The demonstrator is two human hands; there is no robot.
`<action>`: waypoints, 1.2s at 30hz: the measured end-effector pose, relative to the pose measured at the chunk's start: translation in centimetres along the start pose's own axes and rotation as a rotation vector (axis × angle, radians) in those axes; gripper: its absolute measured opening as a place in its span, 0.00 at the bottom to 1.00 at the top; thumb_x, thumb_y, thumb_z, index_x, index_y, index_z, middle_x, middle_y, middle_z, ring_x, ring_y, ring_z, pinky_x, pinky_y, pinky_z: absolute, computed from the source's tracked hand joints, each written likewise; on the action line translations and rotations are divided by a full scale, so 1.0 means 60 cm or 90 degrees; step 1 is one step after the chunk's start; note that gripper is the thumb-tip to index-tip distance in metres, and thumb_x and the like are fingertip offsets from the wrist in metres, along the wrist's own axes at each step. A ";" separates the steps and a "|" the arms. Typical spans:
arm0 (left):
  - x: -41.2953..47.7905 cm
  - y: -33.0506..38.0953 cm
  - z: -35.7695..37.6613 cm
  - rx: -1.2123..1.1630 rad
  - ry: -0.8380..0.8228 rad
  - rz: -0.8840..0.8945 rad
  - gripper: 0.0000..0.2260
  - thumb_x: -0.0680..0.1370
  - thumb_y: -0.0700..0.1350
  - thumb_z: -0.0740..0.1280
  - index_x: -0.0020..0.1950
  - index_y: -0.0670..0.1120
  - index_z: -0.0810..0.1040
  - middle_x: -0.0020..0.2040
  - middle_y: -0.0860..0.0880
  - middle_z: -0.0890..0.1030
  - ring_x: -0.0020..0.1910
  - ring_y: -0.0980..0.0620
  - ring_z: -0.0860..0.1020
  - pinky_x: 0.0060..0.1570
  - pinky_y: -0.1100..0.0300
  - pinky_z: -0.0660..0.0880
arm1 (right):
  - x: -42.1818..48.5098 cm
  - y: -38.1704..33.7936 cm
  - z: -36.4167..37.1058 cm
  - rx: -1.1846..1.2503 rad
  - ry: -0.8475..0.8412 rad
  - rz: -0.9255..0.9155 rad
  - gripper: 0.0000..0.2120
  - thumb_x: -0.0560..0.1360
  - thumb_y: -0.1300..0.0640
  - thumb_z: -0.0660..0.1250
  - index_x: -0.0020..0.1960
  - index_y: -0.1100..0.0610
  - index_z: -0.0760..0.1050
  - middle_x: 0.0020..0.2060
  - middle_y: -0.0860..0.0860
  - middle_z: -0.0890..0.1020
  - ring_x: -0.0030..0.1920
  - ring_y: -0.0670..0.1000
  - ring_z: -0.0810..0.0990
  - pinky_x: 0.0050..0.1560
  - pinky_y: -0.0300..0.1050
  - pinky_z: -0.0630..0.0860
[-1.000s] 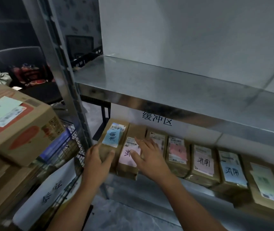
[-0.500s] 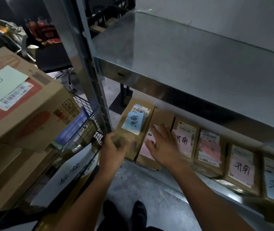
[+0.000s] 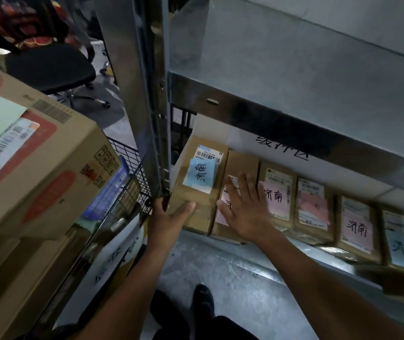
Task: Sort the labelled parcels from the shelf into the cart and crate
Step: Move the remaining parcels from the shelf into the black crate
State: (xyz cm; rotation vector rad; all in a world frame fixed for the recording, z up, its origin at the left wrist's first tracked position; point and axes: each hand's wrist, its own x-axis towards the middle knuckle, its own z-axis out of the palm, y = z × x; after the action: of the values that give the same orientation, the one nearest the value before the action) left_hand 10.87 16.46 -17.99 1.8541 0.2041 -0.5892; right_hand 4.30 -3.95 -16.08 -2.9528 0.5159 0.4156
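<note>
Head view, looking down & fwd. Nearest, at the bottom edge, I see two dark shoes (image 3: 202,300) on a grey concrete floor (image 3: 232,278), w/ both bare forearms reaching up into frame.

The left hand (image 3: 165,222) grips the front left corner of the blue-label parcel (image 3: 191,195). Its thumb lies across the top. The other fingers curl round the side by the post & are mostly hidden.

The right hand (image 3: 245,212) lies flat on the 2nd parcel (image 3: 242,163), fingers straight & spread, gripping nothing. It covers most of that parcel's pink label.

Both parcels are brown cardboard, side by side & touching, at the left end of the lower level of the metal shelf (image 3: 282,114). To the right the row goes on: a 3rd parcel (image 3: 277,173) w/ a pink handwritten label, then more parcels (image 3: 355,229) w/ pink & pale blue labels, all lying flat & packed close.

Left of the hands stands a black wire cart (image 3: 132,173). It holds a large brown carton (image 3: 56,153) w/ red print, a pale green note & a barcode sticker; more cartons sit under it. Btwn cart & parcels rises the shelf's metal post (image 3: 144,94).

Behind the row is a white sign (image 3: 242,141) w/ black handwriting, partly cut off by the shelf's upper level. Far left bkgd: a black office chair (image 3: 48,65).
</note>
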 end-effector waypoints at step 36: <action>-0.489 -0.079 -0.051 -0.162 0.244 0.003 0.16 0.74 0.51 0.77 0.61 0.52 0.83 0.50 0.52 0.88 0.48 0.52 0.87 0.48 0.57 0.81 | -0.031 0.019 -0.044 0.131 0.028 -0.122 0.32 0.83 0.35 0.40 0.83 0.46 0.49 0.83 0.57 0.50 0.82 0.62 0.44 0.79 0.67 0.39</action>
State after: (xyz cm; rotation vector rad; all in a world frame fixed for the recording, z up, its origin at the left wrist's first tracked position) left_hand -15.41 25.20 -6.82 1.7032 0.5038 -0.1880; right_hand 2.85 -4.85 -13.11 -2.7840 0.2585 0.2593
